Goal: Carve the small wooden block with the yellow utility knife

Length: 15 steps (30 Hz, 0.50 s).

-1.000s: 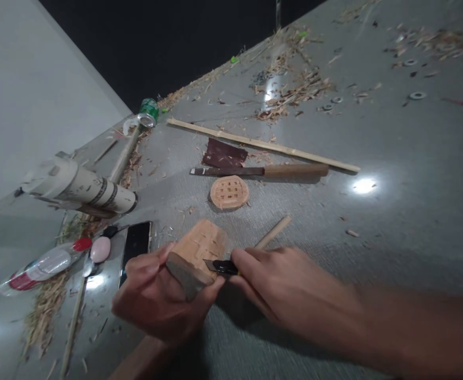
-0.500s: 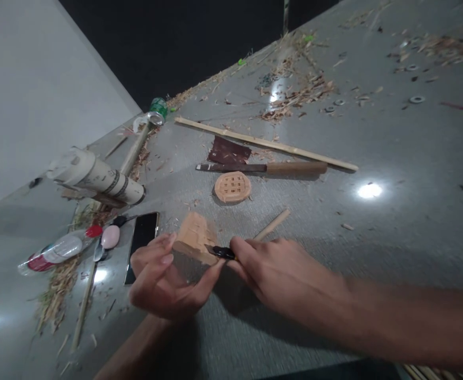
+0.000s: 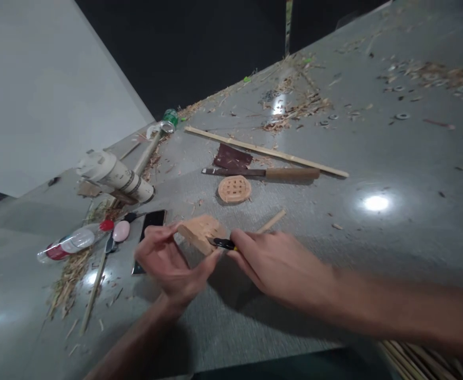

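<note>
My left hand (image 3: 176, 261) grips a pale wood block (image 3: 200, 232) between its thumb and fingers, the block tilted above the table. In my right hand (image 3: 281, 264) is a utility knife (image 3: 224, 243) with a black front and a bit of yellow showing; its blade tip touches the block's face. Most of the knife's handle is hidden by the fingers. Just beyond the block lies an oval wooden piece (image 3: 234, 189) with a grid of square holes. Past my right hand, a short wooden stick (image 3: 271, 220) rests on the table.
Farther back lie a wood-handled flat tool (image 3: 290, 174), dark red sandpaper (image 3: 232, 157) and a long bamboo strip (image 3: 266, 151). To the left are a phone (image 3: 154, 218), a plastic bottle (image 3: 73, 243), a white cylinder (image 3: 116, 176) and a green can (image 3: 170, 120). Shavings (image 3: 71, 279) litter the grey table.
The wood block has tipped to a flatter angle in my left hand, with the knife still against it. The whole view has shifted slightly.
</note>
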Each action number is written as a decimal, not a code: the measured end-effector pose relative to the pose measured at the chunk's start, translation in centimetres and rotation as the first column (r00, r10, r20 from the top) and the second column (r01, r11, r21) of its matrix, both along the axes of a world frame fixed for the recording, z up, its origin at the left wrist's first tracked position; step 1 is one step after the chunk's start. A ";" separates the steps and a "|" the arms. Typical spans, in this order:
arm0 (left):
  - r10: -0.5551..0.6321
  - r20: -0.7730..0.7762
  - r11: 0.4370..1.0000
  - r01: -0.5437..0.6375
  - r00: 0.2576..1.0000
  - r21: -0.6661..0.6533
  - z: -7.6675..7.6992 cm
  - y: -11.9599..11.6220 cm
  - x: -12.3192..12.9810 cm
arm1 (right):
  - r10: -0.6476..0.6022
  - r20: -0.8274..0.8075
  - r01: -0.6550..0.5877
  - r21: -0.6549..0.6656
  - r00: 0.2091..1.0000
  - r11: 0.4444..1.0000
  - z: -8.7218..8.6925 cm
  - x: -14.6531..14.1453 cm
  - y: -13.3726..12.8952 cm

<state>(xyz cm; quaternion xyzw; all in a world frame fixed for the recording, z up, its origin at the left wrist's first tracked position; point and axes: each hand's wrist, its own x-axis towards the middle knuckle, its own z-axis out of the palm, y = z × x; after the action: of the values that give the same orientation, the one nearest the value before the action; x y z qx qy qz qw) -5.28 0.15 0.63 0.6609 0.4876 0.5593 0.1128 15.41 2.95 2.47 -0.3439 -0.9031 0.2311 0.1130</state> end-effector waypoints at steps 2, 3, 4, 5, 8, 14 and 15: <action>0.021 0.035 0.999 -0.022 0.999 0.027 -0.2 -0.2 -0.2 | 0.006 -0.004 -0.006 0.012 1.000 1.000 -0.1 0.1 0.1; 0.035 0.067 0.998 -0.038 0.997 0.049 -0.5 -0.2 -0.3 | 0.009 -0.003 -0.008 0.011 1.000 1.000 -0.2 0.1 0.1; 0.048 0.109 0.996 -0.056 0.993 0.071 -0.7 -0.3 -0.4 | 0.012 0.000 -0.012 0.007 1.000 1.000 -0.3 0.2 0.1; 0.058 0.155 0.993 -0.072 0.986 0.091 -1.0 -0.3 -0.5 | 0.015 0.001 -0.015 0.003 1.000 1.000 -0.4 0.2 0.2; 0.055 0.276 0.990 -0.090 0.959 0.113 -1.9 0.0 -0.5 | 0.023 -0.012 -0.023 -0.014 1.000 1.000 -0.8 0.3 0.2; -0.004 0.267 0.976 -0.054 0.964 0.210 -2.3 0.0 -1.1 | -0.003 -0.150 -0.020 -0.153 0.989 0.988 -0.7 1.3 1.3; 0.008 0.221 0.980 -0.052 0.975 0.194 -2.3 -0.2 -1.3 | -0.023 -0.203 -0.018 -0.196 0.979 0.980 -0.6 1.5 1.5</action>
<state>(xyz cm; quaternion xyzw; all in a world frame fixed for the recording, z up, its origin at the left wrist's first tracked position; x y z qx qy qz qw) -6.59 -0.02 -1.63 0.5958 0.4239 0.6760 0.0910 16.87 4.46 1.87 -0.3290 -0.8590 0.3532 0.1710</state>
